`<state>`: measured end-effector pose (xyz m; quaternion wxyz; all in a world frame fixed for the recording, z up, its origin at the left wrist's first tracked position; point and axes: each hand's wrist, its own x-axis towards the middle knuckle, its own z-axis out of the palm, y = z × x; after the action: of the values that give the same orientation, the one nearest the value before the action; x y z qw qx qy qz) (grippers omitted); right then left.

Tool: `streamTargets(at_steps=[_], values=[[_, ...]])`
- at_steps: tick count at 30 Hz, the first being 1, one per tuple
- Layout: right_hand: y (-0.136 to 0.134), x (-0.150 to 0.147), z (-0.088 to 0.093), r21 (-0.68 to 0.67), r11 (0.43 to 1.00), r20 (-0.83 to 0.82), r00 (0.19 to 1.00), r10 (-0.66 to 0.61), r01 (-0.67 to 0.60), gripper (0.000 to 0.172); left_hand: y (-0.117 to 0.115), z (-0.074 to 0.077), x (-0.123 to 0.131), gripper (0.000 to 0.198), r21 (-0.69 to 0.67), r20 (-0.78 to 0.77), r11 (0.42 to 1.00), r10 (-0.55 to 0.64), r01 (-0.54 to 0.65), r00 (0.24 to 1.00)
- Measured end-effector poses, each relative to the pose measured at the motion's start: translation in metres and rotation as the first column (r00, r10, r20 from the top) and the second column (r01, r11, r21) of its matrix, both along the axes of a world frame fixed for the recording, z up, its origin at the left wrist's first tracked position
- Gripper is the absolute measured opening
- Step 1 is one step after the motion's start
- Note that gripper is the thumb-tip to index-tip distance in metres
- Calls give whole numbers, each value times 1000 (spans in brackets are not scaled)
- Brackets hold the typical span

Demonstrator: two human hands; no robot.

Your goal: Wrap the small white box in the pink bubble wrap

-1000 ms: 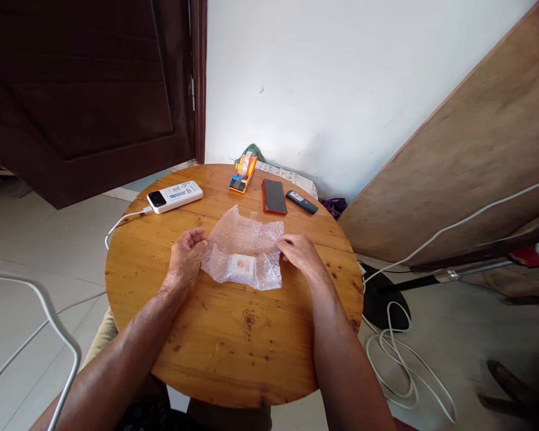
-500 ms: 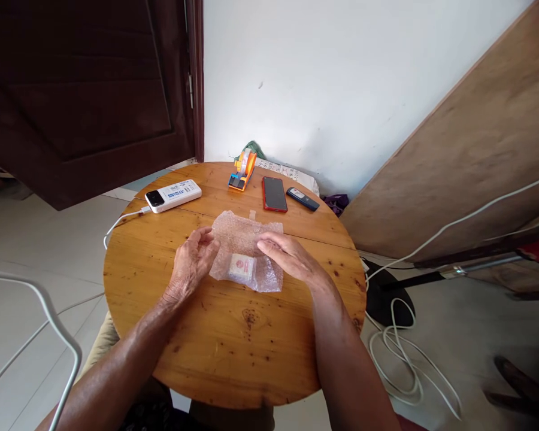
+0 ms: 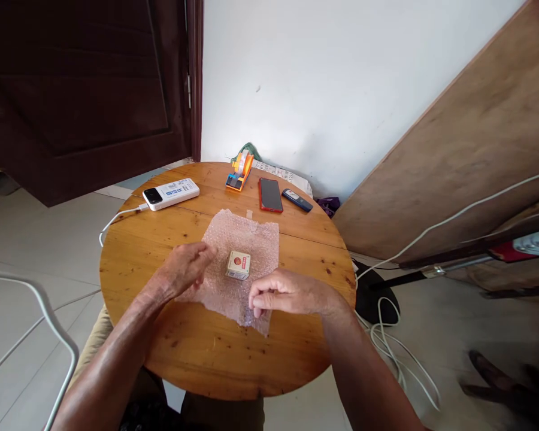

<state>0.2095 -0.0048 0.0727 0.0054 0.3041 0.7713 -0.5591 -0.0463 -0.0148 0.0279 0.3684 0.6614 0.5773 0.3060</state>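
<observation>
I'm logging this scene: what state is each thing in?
Small box: looks closed
Bubble wrap: spread out beneath it
Left hand: fingers bent, grip unclear
Right hand: fingers bent, grip unclear
Power bank: cable plugged in
Red-edged phone: flat, screen dark
Blue device: lying flat
Tape dispenser: loaded
Door: open

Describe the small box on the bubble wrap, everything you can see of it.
The small box looks like pale cardboard with a round red emblem and a red strip on top; print on its near side is too small to read. It appears closed and rests uncovered on the spread bubble wrap between the left hand and right hand, touching neither.
</observation>
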Motion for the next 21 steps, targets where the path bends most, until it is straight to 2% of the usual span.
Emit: streamTargets(at_steps=[2,3,5,7,9,10,11,13,14,16,18,21], values=[[-9,2,-10,40,999,54,998,-22,20,21,-6,3,-3,27,-57,-242,998,-54,41,969],[-13,4,-15,56,997,56,996,-63,60,20,-9,5,-4,25,-39,-322,999,-37,26,946],[-17,5,-19,98,974,-1,979,-204,203,22,-13,7,-3,26,49,-373,999,40,-23,927],[-18,2,-20,195,897,-98,918,-383,396,21,-14,7,0,32,157,-336,987,81,-29,939],[-15,-5,-22,347,772,-204,846,-492,533,11,-11,1,5,46,260,-279,965,41,35,959],[-13,-10,-24,427,713,-240,829,-505,557,15,-9,-4,8,56,292,-256,953,-5,82,967],[-11,-16,-27,499,667,-256,830,-496,553,29,-7,-11,11,67,295,-247,946,-61,135,967],[-7,-26,-36,614,613,-231,856,-463,497,56,-3,-25,17,86,242,-248,948,-145,206,958],[-6,-31,-41,651,598,-204,867,-455,467,62,-2,-33,20,94,216,-262,952,-157,217,952],[-6,-34,-49,687,579,-175,873,-455,439,61,-3,-46,25,105,204,-300,952,-161,228,940],[-8,-26,-51,689,540,-213,848,-486,483,53,-6,-53,28,110,233,-336,942,-154,241,929],[-13,5,-46,658,420,-303,730,-612,625,45,-12,-54,31,105,264,-408,920,-165,289,898]])
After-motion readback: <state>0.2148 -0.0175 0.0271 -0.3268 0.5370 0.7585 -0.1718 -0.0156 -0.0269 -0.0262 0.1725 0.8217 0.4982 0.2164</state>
